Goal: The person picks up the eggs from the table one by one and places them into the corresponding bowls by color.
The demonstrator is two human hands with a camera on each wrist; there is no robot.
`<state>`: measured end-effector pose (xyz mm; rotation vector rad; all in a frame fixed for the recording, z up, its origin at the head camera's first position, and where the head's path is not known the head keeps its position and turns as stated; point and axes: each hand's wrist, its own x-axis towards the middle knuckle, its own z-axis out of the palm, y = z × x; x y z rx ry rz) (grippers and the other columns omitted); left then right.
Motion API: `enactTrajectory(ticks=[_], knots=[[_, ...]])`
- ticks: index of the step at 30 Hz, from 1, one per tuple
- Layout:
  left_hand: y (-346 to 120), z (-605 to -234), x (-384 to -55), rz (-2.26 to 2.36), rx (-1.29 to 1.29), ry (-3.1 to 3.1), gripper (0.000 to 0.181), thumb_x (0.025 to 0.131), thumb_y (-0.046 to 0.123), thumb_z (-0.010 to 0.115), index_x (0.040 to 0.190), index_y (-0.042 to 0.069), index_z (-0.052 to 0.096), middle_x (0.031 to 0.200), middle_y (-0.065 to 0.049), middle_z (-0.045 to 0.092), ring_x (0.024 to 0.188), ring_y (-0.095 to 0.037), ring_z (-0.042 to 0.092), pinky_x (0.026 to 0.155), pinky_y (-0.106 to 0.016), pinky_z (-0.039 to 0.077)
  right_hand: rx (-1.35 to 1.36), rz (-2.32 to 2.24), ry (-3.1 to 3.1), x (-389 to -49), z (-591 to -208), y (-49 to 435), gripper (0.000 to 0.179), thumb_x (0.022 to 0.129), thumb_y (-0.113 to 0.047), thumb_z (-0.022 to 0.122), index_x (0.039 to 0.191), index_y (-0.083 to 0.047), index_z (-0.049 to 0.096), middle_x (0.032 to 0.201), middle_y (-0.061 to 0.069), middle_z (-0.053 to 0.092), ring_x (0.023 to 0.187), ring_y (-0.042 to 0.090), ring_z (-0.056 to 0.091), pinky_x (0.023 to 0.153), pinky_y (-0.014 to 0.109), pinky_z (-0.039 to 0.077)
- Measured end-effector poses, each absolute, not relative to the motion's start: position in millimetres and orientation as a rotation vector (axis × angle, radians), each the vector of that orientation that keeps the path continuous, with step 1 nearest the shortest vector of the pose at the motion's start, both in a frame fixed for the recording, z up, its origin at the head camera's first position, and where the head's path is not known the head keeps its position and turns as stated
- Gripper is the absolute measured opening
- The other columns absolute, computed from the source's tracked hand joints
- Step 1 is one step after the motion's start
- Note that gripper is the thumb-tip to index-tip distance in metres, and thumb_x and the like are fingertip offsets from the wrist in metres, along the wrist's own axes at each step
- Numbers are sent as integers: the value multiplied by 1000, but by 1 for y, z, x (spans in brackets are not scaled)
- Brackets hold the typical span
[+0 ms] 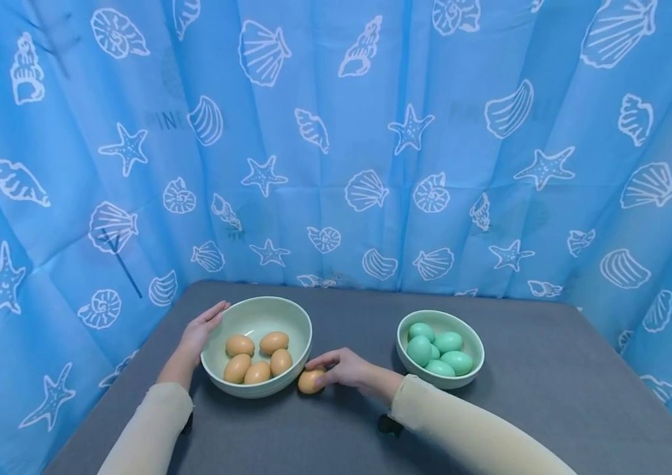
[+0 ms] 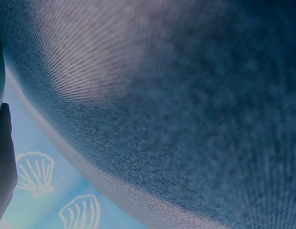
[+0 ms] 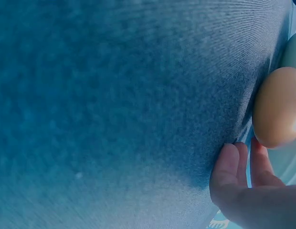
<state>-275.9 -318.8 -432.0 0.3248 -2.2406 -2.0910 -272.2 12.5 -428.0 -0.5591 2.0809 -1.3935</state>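
In the head view my left hand [image 1: 196,333] rests against the left outer side of a large pale green bowl [image 1: 255,391], its fingers extended along the rim. Several brown eggs [image 1: 257,372] lie inside this bowl. Just right of the bowl, low by its wall, my right hand [image 1: 344,367] has another brown egg [image 1: 310,381] between thumb and fingers. The right wrist view shows that egg [image 3: 278,107] at the fingertips; its contact with the thumb is hidden there. Only a dark sliver of the left hand [image 2: 5,162] appears in the left wrist view.
A smaller pale green bowl [image 1: 475,379] with several green eggs [image 1: 447,342] stands to the right, beyond my right forearm. Both bowls stand on a dark grey cloth-covered table [image 1: 550,369]. A blue curtain [image 1: 336,165] with white shell prints hangs behind.
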Motion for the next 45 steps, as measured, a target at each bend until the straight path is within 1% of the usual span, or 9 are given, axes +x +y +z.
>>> enactTrajectory(ticks=[3, 6, 13, 16, 19, 26, 33, 39, 45], knots=[[-319, -433, -276, -2085, 331, -2242, 48, 106, 13, 37, 153, 4, 27, 157, -13, 25, 146, -29, 16, 116, -42, 22, -557, -1391, 2067, -272, -429, 11, 34, 82, 2, 73, 116, -2, 71, 117, 9, 66, 107, 20, 57, 97, 43, 45], [-319, -434, -276, -2077, 330, -2249, 48, 107, 13, 37, 153, 5, 26, 157, -14, 25, 146, -29, 16, 116, -42, 22, -555, -1386, 2069, -272, -430, 10, 34, 82, 3, 72, 116, -2, 71, 116, 9, 66, 105, 19, 58, 95, 41, 47], [-318, -433, -275, -2077, 334, -2249, 48, 107, 13, 36, 153, 5, 26, 158, -14, 24, 146, -29, 17, 116, -42, 22, -564, -1415, 2111, -270, -431, 8, 33, 80, 9, 72, 112, 1, 71, 109, 9, 68, 93, 15, 58, 80, 31, 52], [-317, -432, -275, -2073, 335, -2255, 48, 107, 14, 36, 153, 6, 26, 158, -13, 24, 146, -29, 17, 116, -43, 22, -532, -1410, 2124, -269, -430, 8, 33, 79, 8, 73, 112, 0, 72, 106, 7, 68, 88, 14, 58, 73, 31, 52], [-317, -433, -275, -2078, 335, -2254, 48, 107, 14, 36, 153, 6, 26, 158, -13, 25, 146, -30, 17, 116, -43, 22, -485, -1384, 2125, -270, -428, 9, 33, 80, 8, 73, 111, -2, 73, 103, 6, 67, 84, 15, 58, 69, 34, 53], [-318, -433, -274, -2083, 343, -2246, 48, 107, 14, 36, 153, 5, 26, 158, -13, 25, 146, -29, 17, 116, -43, 21, -463, -1322, 2089, -274, -413, 16, 33, 80, 7, 73, 112, -2, 72, 103, 6, 67, 86, 17, 63, 73, 40, 57], [-318, -431, -275, -2051, 346, -2275, 49, 107, 15, 36, 154, 6, 26, 158, -13, 25, 146, -30, 16, 116, -44, 21, -468, -1258, 2096, -279, -384, 21, 32, 81, 3, 74, 112, -4, 73, 108, 7, 67, 85, 18, 62, 72, 39, 56], [-319, -432, -276, -2053, 336, -2271, 48, 107, 15, 36, 153, 6, 26, 157, -13, 26, 146, -29, 16, 116, -43, 21, -474, -1269, 2062, -287, -362, 20, 31, 83, 1, 73, 114, -5, 72, 112, 9, 67, 88, 20, 62, 79, 43, 56], [-319, -432, -276, -2069, 325, -2257, 48, 107, 14, 36, 153, 5, 26, 157, -13, 25, 146, -30, 17, 116, -43, 21, -474, -1279, 2012, -292, -347, 12, 31, 85, 2, 71, 115, -3, 71, 110, 9, 67, 86, 21, 62, 80, 42, 56]])
